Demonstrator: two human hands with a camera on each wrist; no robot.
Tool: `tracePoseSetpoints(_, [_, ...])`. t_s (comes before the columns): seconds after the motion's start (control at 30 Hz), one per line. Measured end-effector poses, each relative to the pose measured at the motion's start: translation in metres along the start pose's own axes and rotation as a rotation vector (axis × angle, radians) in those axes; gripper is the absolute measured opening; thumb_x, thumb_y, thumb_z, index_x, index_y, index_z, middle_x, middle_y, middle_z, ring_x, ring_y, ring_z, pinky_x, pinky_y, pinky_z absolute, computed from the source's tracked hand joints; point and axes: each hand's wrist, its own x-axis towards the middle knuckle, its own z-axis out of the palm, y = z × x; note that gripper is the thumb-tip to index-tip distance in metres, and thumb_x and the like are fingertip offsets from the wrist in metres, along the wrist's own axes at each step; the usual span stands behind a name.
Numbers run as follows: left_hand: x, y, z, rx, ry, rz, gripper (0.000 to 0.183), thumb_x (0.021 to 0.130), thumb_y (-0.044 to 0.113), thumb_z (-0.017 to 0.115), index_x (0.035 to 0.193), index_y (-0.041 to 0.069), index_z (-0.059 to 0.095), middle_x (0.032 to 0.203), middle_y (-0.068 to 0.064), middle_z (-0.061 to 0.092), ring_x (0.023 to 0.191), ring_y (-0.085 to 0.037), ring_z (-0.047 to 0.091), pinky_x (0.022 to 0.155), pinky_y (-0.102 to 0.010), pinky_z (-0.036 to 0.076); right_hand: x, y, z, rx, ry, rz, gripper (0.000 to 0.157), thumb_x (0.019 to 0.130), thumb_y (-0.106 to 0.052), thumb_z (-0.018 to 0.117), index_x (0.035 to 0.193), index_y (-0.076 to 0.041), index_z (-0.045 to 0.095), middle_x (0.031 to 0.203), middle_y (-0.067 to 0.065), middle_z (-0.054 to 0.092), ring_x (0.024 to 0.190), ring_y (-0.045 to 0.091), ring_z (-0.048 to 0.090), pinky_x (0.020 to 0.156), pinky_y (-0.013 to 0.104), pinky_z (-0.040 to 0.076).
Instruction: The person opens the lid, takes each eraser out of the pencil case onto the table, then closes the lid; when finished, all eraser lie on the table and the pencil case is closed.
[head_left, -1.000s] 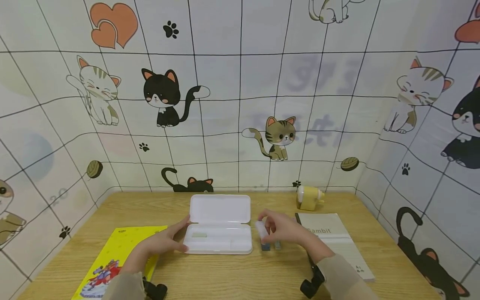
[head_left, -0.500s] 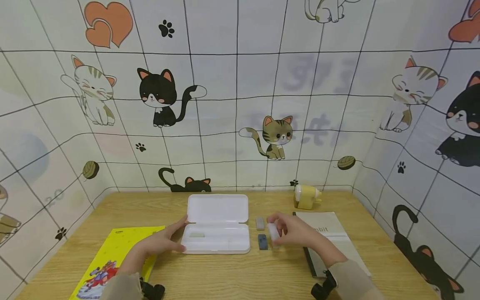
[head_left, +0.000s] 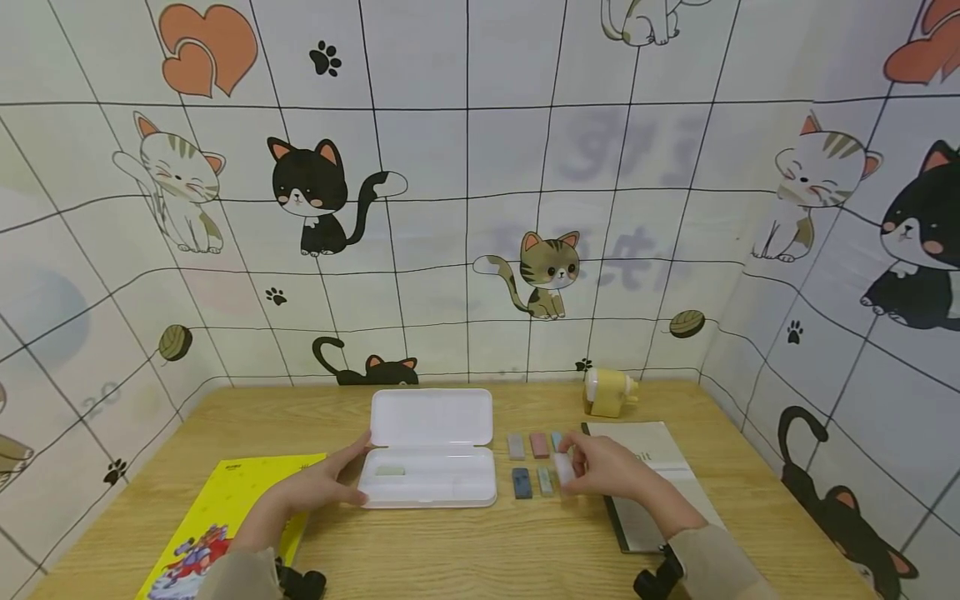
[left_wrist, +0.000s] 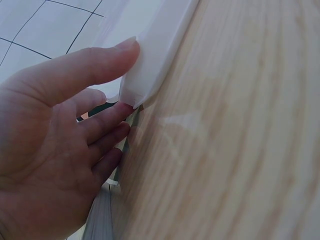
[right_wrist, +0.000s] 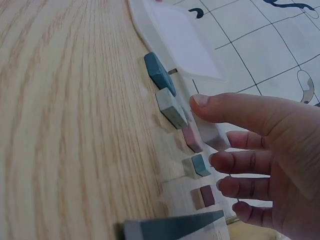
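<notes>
A white pencil case (head_left: 431, 417) stands with its lid up, a pale green piece (head_left: 390, 471) inside. My left hand (head_left: 330, 482) rests against the case's left side, thumb at the front corner. My right hand (head_left: 611, 468) pinches a white eraser (head_left: 564, 468) between thumb and index finger, over the table right of the case. Around it lie small erasers: dark blue (head_left: 522, 483), pale green (head_left: 545, 482), grey (head_left: 516, 447), pink (head_left: 539, 446) and light blue (head_left: 557, 442). The right wrist view also shows a purple one (right_wrist: 207, 195) near the fingertips.
A yellow book (head_left: 225, 508) lies left, partly under the left forearm. At right, beneath the right forearm, is a pale notebook (head_left: 637, 525) with a dark spine. A yellow pencil sharpener-like device (head_left: 609, 393) stands at the back, before the cat-print wall covering (head_left: 420, 233).
My right hand has moved right with the white eraser, bringing the dark blue, grey, pink, pale green and light blue erasers into view. The left hand stays at the case.
</notes>
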Motion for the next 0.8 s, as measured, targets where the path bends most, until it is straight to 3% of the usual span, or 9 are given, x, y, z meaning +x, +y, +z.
tracePoseSetpoints(0.8, [-0.001,0.0,-0.001,0.01,-0.008,0.018,0.103,0.08,0.023,0.077,0.157,0.012,0.009,0.158,-0.023,0.017,0.144,-0.044,0.005,0.111,-0.064,0.003,0.001,0.012,0.006,0.009,-0.059,0.061,0.049,0.072,-0.029,0.085,0.107,-0.008,0.057,0.066,-0.004,0.053,0.053,0.008,0.042,0.05,0.026,0.037])
